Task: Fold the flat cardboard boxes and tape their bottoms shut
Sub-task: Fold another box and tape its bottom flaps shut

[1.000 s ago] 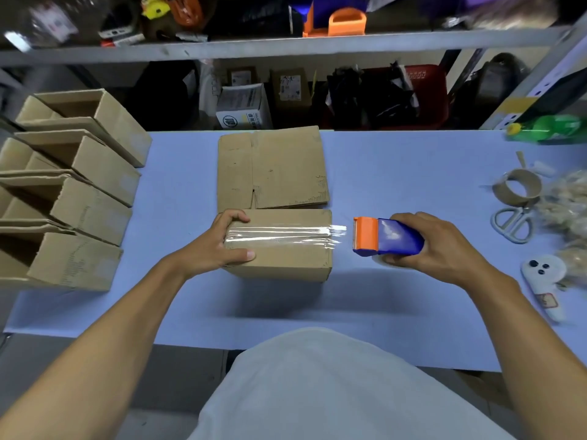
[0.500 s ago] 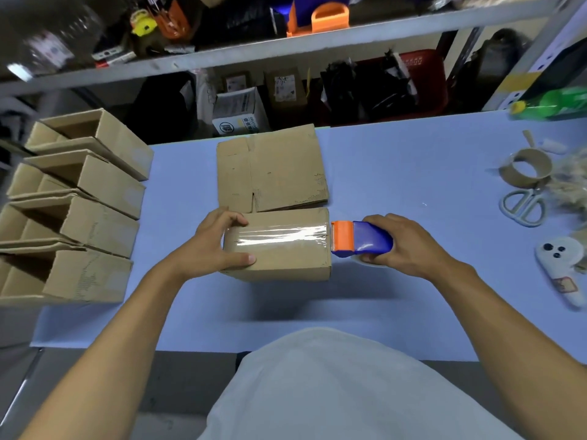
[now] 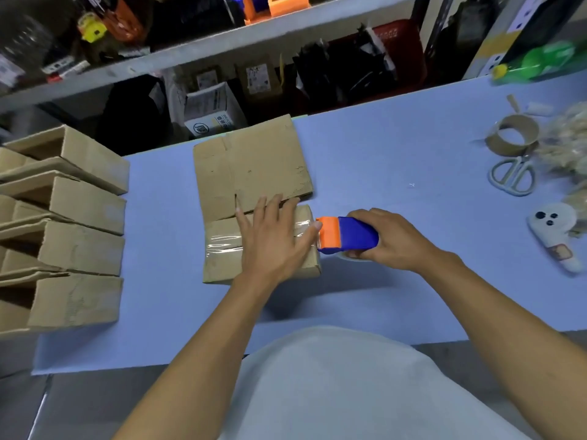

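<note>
A folded cardboard box (image 3: pixel 222 249) stands on the blue table (image 3: pixel 397 160) with a strip of clear tape across its upturned face. My left hand (image 3: pixel 273 239) lies flat on that taped face, fingers straight and spread, thumb toward the box's right edge. My right hand (image 3: pixel 390 239) grips a blue and orange tape dispenser (image 3: pixel 346 235) held against the box's right edge. Just behind the box lies a flat cardboard box (image 3: pixel 251 166).
Several folded boxes (image 3: pixel 73 233) are stacked at the left edge of the table. At the right lie an empty tape core (image 3: pixel 514 134), scissors (image 3: pixel 511 177) and a white tool (image 3: pixel 554 230). Cluttered shelves (image 3: pixel 222 39) rise behind the table.
My right hand brought the dispenser left, back against the box's right edge. My left hand left the box's left end and now lies flat across the taped top.
</note>
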